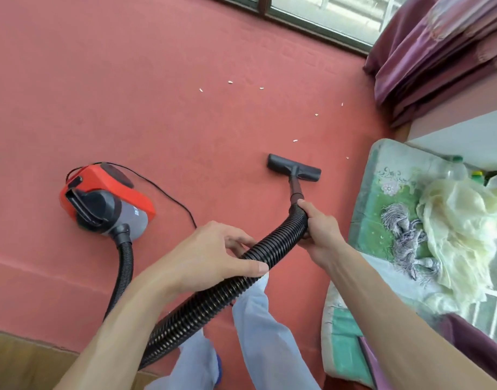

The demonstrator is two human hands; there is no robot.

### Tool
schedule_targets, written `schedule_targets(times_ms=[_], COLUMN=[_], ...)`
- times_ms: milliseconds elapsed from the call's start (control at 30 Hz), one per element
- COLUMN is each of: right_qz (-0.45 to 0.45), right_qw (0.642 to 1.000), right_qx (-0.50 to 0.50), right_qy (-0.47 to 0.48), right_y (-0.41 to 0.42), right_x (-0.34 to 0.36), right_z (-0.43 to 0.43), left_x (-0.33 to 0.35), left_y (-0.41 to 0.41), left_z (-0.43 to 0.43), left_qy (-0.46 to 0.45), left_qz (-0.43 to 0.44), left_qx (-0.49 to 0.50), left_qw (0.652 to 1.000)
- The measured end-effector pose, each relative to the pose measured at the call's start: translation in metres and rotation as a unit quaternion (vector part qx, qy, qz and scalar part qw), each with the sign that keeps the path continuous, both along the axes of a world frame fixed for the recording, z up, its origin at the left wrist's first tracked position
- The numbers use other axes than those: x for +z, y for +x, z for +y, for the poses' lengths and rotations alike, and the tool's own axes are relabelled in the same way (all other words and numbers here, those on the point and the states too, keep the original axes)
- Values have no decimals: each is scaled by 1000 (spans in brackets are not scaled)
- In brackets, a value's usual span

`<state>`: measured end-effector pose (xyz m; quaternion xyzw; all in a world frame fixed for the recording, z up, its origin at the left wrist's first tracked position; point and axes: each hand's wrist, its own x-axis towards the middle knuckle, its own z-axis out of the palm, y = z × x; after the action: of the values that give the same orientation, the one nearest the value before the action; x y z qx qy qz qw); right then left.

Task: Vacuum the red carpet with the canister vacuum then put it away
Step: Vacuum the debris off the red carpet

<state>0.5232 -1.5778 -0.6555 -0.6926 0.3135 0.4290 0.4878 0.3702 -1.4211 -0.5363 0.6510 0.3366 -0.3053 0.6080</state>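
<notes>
At the left, the canister vacuum (pixel 106 198) stood on the red carpet (pixel 157 80), its cord (pixel 168 192) trailing off behind it and its ribbed hose (pixel 123 266) looping down from the front and out toward the person. Whether the motor was running could not be told.

The left hand (pixel 213 257) was curled round the hose at mid-length, thumb laid over the top. Further along, the floor head (pixel 293 168) sat flat on the carpet on its short tube. The right hand (pixel 319 229) was wrapped tight round the hose end just below that tube.

Pale scraps (pixel 295 141) lay scattered beyond and to the right of the head, none under it — the nearest just ahead of it, the rest toward the window. A patterned bed cover (pixel 382 220) bordered the carpet on the right.

Assessment: vacuuming was under way but, by the evidence, early. The visible litter was yet to be collected, and putting the machine away had not begun.
</notes>
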Motion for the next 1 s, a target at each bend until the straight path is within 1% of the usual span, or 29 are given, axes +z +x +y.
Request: schedule_targets(times_ms=[267, 467, 600, 733, 867, 1000], right_qz=[-27, -19, -26, -35, -46, -39], right_qw=[999, 999, 999, 998, 996, 996], right_qx=[21, 15, 7, -16, -53, -58], right_qy=[-17, -35, -47, -56, -56, -56], right_y=[46, 82, 117, 146, 173, 192], right_x=[-13, -24, -30, -31, -36, -43], right_z=[45, 69, 95, 123, 152, 167], left_x=[-11, -25, -33, -39, -47, -60], left_y=[41, 82, 120, 149, 178, 197], left_z=[14, 41, 69, 101, 126, 137], left_qy=[-13, -19, -38, -35, -11, -5], left_qz=[11, 30, 20, 3, -9, 1], left_qx=[72, 50, 54, 41, 37, 39], left_qw=[997, 998, 998, 999, 999, 999])
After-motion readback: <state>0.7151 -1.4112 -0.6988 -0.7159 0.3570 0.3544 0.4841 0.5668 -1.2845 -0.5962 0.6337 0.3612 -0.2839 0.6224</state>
